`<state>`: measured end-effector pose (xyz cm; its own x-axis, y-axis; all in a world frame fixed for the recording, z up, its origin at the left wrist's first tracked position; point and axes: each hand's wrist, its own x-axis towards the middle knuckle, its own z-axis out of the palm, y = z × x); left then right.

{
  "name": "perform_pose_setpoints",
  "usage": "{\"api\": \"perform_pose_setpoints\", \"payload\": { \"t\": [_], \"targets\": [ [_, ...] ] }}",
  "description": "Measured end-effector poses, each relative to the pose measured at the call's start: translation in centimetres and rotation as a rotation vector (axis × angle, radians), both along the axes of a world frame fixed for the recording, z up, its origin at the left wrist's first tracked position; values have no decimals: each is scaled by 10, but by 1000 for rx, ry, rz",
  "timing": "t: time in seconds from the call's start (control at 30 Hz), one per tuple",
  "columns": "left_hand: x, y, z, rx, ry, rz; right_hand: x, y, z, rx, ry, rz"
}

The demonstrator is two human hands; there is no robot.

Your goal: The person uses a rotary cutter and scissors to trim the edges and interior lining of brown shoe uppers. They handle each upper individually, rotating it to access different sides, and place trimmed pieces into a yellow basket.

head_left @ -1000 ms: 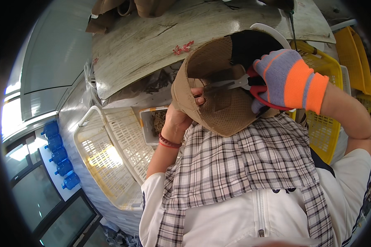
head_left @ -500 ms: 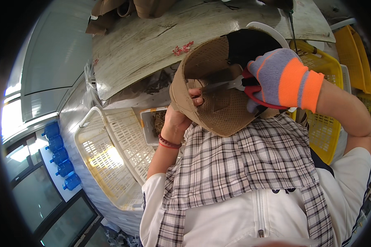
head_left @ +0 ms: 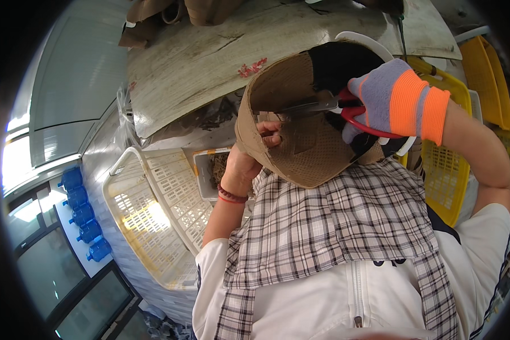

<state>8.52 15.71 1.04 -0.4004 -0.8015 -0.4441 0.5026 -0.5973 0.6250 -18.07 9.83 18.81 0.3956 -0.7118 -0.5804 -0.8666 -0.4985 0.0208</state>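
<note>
1. The tan woven hat (head_left: pixel 300 153) is the landmark here, raised in front of the person's chest above the checked scarf (head_left: pixel 334 226), its hollow side turned toward the camera.
2. It looks light and soft — a perforated, floppy brim that would likely buckle if gripped at one spot only. The firmer hold seems to be the rim, close to where the blades work.
3. The left hand (head_left: pixel 255 153), bare with a red band at the wrist, comes up from below the hat and pinches its lower-left rim, fingertips curled over the edge into the hollow.
4. The right hand (head_left: pixel 394 99), in a grey glove with an orange cuff, sits at the hat's right side, fingers closed through the red handles of the scissors (head_left: pixel 328 105). The metal blades reach left across the hat's inside; whether they are parted or closed I cannot tell.
5. The right elbow is lifted high and bent; the left forearm rises nearly straight.
6. Left of and below the hat lie pale plastic crates (head_left: pixel 153 221) — yellow crates (head_left: pixel 436 170) stand to its right.
</note>
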Motion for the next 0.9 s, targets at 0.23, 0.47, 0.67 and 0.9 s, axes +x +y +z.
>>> {"api": "perform_pose_setpoints", "payload": {
  "t": [0.23,0.47,0.67,0.9],
  "targets": [
    [-3,-27,11,-331,15,171,-23,-27,-12,332,-14,-15],
    [-7,-40,25,-357,-10,229,-30,-56,-16,706,-326,-185],
    [-2,-46,19,-355,-5,222,-10,-68,-7,707,-219,-204],
    [-8,-46,33,-353,8,250,-20,-81,-32,594,-294,10]
  ]
}}
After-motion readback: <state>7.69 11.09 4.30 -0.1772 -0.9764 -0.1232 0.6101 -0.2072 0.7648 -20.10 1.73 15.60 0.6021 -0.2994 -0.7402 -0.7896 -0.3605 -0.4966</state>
